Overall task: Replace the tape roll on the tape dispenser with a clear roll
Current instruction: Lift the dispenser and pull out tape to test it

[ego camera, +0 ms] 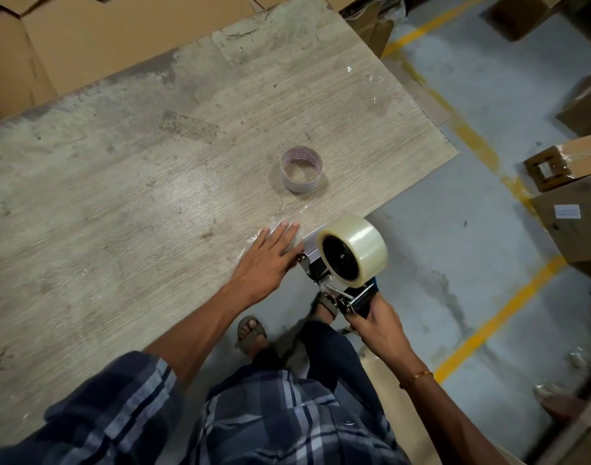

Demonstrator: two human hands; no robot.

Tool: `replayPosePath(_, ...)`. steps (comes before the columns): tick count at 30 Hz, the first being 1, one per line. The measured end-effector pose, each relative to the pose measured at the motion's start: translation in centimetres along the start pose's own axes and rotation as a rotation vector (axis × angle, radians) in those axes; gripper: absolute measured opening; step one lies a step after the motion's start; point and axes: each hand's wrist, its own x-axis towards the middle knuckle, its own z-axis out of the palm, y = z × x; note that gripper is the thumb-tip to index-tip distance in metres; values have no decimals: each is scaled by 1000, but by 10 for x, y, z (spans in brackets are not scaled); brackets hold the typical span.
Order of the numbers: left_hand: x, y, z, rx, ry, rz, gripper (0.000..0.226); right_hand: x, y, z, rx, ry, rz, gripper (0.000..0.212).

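Left hand [265, 260] isn't gripping anything, it's just flat with fingers spread, pressing a bit of clear tape down at the edge of the surface [119, 182]. A little further back on the surface sits a nearly used-up roll [301, 169], lying flat, well apart from the hand. Right next to the left fingertips is the dispenser [341, 280] with a full clear roll [352, 250] mounted on its wheel, hanging just off the edge. Right hand [379, 328] has its grip closed around the dispenser's handle.
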Motion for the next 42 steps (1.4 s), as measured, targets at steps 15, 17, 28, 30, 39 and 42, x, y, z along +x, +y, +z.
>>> replayPosePath(15, 5, 10, 3, 65, 96, 55, 83, -16, 0, -10, -110, -23, 58, 29)
replayPosePath(17, 5, 9, 4, 98, 76, 63, 83, -16, -2, -10, -108, -29, 55, 29)
replayPosePath(28, 3, 9, -2, -207, 92, -62, 34, 2, -12, -22, 254, -222, 187, 10)
replayPosePath(30, 3, 7, -1, -243, 87, -76, 34, -5, -14, -23, 372, -244, 192, 7)
replayPosePath(39, 14, 18, -69, -990, 24, -411, 30, -16, -24, -44, 726, -370, 328, 34)
replayPosePath(42, 12, 23, -97, -1359, -253, -487, 41, -15, -41, -48, 768, -459, 305, 38)
